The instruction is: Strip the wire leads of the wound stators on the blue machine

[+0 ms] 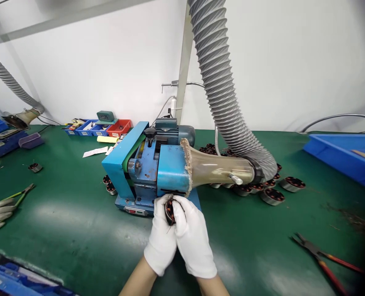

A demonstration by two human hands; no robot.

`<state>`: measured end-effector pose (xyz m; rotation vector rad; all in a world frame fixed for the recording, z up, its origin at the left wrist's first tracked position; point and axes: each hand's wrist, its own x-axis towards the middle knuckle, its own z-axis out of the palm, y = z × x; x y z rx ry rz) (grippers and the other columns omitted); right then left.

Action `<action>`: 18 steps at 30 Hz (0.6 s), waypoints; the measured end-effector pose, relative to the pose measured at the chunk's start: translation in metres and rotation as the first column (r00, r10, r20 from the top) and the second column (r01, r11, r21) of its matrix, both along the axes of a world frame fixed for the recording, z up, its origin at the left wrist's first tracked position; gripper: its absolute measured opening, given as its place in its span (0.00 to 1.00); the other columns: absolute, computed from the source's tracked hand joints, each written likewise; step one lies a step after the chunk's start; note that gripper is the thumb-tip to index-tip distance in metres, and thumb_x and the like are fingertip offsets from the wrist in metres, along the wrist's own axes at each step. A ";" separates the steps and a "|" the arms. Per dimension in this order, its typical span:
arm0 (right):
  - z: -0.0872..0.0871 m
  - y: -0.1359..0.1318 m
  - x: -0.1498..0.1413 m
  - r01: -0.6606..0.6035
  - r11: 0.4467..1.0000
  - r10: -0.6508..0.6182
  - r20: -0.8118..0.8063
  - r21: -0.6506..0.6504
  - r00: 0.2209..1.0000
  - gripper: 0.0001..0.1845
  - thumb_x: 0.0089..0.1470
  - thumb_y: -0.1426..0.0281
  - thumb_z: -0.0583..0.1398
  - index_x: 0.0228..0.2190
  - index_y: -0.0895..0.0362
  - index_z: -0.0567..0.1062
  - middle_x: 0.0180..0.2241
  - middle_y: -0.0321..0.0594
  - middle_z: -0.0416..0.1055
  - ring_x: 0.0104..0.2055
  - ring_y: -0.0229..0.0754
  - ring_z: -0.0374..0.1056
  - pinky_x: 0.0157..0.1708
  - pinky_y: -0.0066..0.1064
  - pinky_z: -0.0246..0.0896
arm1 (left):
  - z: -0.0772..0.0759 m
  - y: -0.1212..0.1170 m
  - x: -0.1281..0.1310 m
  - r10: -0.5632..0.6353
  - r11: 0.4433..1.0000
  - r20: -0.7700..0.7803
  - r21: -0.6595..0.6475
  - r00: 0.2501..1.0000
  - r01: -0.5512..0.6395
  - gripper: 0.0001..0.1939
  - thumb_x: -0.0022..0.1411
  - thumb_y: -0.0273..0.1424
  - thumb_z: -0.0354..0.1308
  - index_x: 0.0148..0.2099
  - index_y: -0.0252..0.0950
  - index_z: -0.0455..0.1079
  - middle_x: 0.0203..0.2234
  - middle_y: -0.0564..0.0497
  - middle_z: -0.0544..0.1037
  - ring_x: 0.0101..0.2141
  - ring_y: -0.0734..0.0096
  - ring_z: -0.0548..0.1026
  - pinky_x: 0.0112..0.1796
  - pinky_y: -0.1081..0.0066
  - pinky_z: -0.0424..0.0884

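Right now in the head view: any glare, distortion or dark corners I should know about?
Head view: soft glare patches on the green table. Wide-angle bending curves the table edges and the grey hose. Corners darken, worst at lower right near the red-handled pliers. Centre is sharp: left hand and right hand, both gloved, hold the copper-wound part against the blue machine; white gloves look nearly blown out.
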<state>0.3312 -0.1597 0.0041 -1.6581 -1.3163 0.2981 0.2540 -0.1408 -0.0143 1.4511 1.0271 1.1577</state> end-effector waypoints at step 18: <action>0.025 -0.049 0.017 -0.198 0.980 0.176 -0.410 -0.012 0.895 0.20 0.52 0.60 0.55 0.14 0.55 0.62 0.15 0.32 0.57 0.19 0.37 0.57 0.21 0.28 0.55 | -0.004 -0.047 -0.042 -0.131 0.959 -0.190 0.223 0.973 0.173 0.28 0.42 0.24 0.63 0.48 0.40 0.63 0.43 0.47 0.68 0.43 0.58 0.71 0.44 0.63 0.70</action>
